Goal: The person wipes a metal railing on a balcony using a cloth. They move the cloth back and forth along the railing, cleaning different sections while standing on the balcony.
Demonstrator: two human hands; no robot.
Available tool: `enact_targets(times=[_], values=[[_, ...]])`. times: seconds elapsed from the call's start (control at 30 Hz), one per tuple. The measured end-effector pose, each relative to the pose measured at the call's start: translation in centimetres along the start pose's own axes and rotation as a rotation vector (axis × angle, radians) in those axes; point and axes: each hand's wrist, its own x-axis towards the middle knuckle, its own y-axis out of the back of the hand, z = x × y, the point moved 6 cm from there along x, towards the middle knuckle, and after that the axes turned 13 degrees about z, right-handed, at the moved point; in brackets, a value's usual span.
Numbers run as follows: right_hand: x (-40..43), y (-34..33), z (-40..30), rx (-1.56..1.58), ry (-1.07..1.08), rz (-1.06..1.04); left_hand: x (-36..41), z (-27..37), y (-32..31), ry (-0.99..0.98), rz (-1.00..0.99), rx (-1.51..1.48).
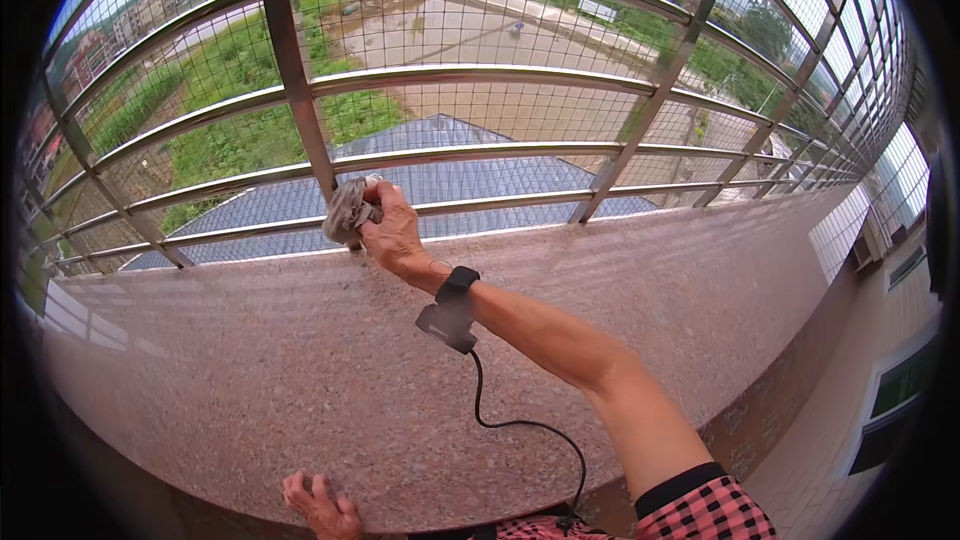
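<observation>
A crumpled grey-brown cloth [348, 211] is bunched in my right hand [393, 232], which presses it around the lower part of an upright metal post [295, 67]. The post's foot meets the far edge of a polished pinkish granite ledge [315, 360]. On my right wrist sits a black strap with a small dark device [448, 324]; a thin black cable [517, 422] runs from it down towards my body. My left hand [322, 506] rests on the ledge's near edge with its fingers apart, holding nothing.
Horizontal metal rails [480, 76] cross the posts, with wire mesh [465, 22] behind them. Beyond and below lie a dark roof [450, 136], a muddy pool and greenery. At right, a tiled wall [832, 390] has a dark window [904, 382].
</observation>
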Motion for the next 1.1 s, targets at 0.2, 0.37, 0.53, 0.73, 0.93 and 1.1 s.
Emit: enact_targets(times=[0.2,0.37,0.53,0.73,0.93,1.1], values=[[1.7,11.8,0.8,0.048,-0.020,0.199,0.2,0.0,0.4,-0.021,0.003,0.012],[3.4,25.4,4.8,-0.135,-0.039,0.479,0.0,0.3,0.5,-0.010,-0.023,0.042],[3.8,30.5,8.4,0.193,-0.261,0.631,-0.3,0.1,-0.2,-0.027,-0.024,0.056],[2.9,26.1,4.1,0.266,-0.371,0.554,-0.7,-0.3,-0.3,-0.005,-0.038,0.048],[5.3,28.1,-2.9,0.384,-0.080,0.544,-0.8,-1.0,0.0,0.032,-0.034,0.033],[7.8,27.0,-3.3,0.316,-0.053,0.704,-0.1,-0.2,0.2,0.029,-0.037,0.011]])
